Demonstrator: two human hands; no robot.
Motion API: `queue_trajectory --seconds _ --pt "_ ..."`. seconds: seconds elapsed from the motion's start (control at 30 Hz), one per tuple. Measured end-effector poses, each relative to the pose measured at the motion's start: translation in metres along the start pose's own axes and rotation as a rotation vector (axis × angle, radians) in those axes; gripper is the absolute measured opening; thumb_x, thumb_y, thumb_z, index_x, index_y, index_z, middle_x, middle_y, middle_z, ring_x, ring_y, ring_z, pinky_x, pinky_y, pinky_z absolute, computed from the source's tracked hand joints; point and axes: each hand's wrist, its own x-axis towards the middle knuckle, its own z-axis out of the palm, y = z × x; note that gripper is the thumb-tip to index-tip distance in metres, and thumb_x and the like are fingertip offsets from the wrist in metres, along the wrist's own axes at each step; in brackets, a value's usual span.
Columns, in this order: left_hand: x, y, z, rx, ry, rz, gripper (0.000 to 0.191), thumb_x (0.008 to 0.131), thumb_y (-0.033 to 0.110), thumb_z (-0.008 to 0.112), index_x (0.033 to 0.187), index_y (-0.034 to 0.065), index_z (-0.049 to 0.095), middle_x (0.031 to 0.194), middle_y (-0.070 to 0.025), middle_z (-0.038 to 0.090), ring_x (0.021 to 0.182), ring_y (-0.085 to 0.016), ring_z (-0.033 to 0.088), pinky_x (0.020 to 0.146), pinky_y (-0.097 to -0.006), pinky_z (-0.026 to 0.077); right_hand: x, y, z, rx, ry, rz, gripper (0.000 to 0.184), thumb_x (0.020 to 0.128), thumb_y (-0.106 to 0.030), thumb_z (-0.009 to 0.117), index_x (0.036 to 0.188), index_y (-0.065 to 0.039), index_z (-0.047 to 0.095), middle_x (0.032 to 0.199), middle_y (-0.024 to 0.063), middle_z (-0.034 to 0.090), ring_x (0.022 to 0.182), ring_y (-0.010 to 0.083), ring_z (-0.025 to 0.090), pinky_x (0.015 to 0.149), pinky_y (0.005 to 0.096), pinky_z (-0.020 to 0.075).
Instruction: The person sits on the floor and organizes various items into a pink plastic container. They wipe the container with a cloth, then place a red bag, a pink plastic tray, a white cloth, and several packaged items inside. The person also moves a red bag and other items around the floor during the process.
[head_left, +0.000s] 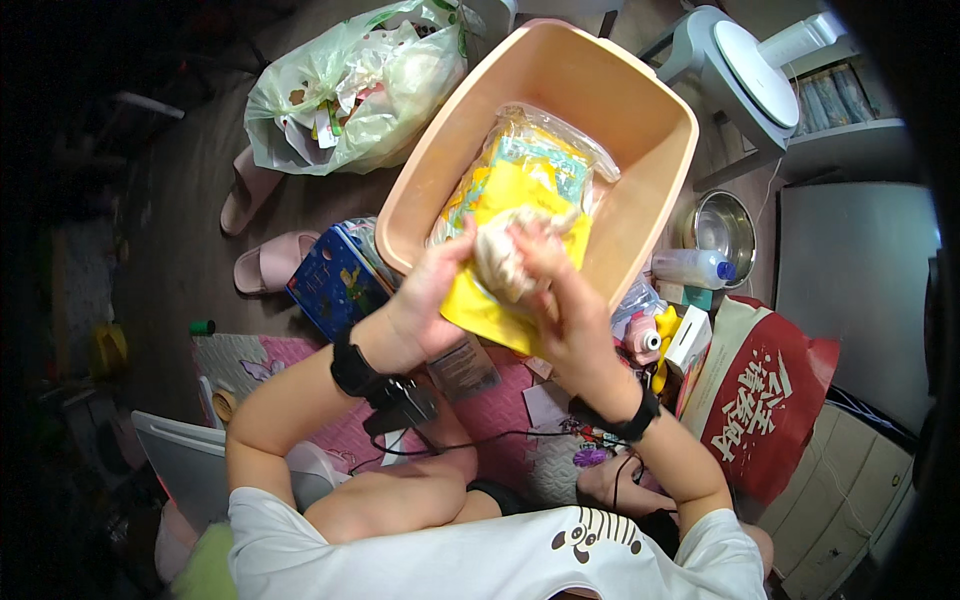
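Note:
Over the near end of a peach plastic tub (637, 142), both my hands are at a bright yellow packet (474, 309) and a crumpled whitish bundle (496, 256) on it. My left hand (424, 304) grips the left side, its thumb against the bundle. From the other side my right hand (574, 315) has its fingers on the bundle; they are slightly blurred. Whether the bundle is cloth or plastic is unclear. Inside the tub, behind the packet, lie clear plastic bags (555, 161) with yellow and teal contents, partly hidden.
Left of the tub stand a stuffed translucent plastic bag (360, 90), pink slippers (270, 262) and a blue box (337, 281). To the right are a steel bowl (724, 225), a capped bottle (690, 268), a white box (688, 337) and a red bag (772, 405). A black cable (517, 433) crosses the pink mat (499, 401).

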Motion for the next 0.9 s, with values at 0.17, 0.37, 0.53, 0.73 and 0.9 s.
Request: queue_trajectory --seconds 0.17,0.37,0.53,0.73,0.9 --pt "0.005 0.020 -0.015 -0.169 -0.282 -0.050 0.055 0.105 0.045 0.029 0.142 0.0054 0.039 0.138 -0.0150 0.054 0.122 -0.029 0.056 0.107 -0.0449 0.043 -0.032 -0.014 -0.007 0.142 -0.305 -0.031 0.037 0.083 0.009 0.060 0.118 -0.001 0.056 0.136 0.0173 0.055 0.134 0.0362 0.046 0.112 0.0487 0.0338" --pt "-0.002 0.018 -0.011 -0.085 -0.145 -0.021 0.052 0.105 0.042 0.034 0.142 0.0065 0.040 0.138 -0.0124 0.054 0.125 -0.027 0.054 0.108 -0.0459 0.041 -0.016 -0.010 -0.049 0.511 0.372 0.095 0.030 0.093 0.006 0.052 0.121 -0.001 0.053 0.135 0.0190 0.055 0.132 0.0310 0.048 0.108 0.0408 0.0386" --pt "0.005 0.006 -0.010 -0.068 -0.164 -0.028 0.052 0.105 0.042 0.032 0.143 0.0066 0.039 0.139 -0.0117 0.052 0.126 -0.026 0.054 0.109 -0.0457 0.041 0.005 0.018 -0.022 0.121 0.123 0.103 0.047 0.083 0.013 0.054 0.126 -0.006 0.049 0.134 0.0153 0.058 0.131 0.0272 0.049 0.108 0.0347 0.0382" --pt "0.010 0.021 -0.016 -0.013 -0.190 0.016 0.050 0.105 0.042 0.032 0.139 0.0064 0.043 0.134 -0.0115 0.057 0.121 -0.025 0.058 0.105 -0.0443 0.046 -0.067 -0.025 -0.011 0.350 -0.188 0.072 0.037 0.083 0.010 0.056 0.118 -0.001 0.057 0.125 0.0162 0.062 0.118 0.0276 0.058 0.099 0.0393 0.0454" --pt "0.011 0.029 -0.011 -0.056 -0.097 0.070 0.049 0.104 0.042 0.038 0.137 0.0067 0.046 0.133 -0.0115 0.058 0.118 -0.025 0.060 0.101 -0.0439 0.049 -0.041 -0.022 -0.040 0.783 0.596 0.459 0.023 0.104 -0.019 0.044 0.123 -0.008 0.038 0.132 0.0091 0.049 0.115 0.0235 0.056 0.099 0.0410 0.0442"
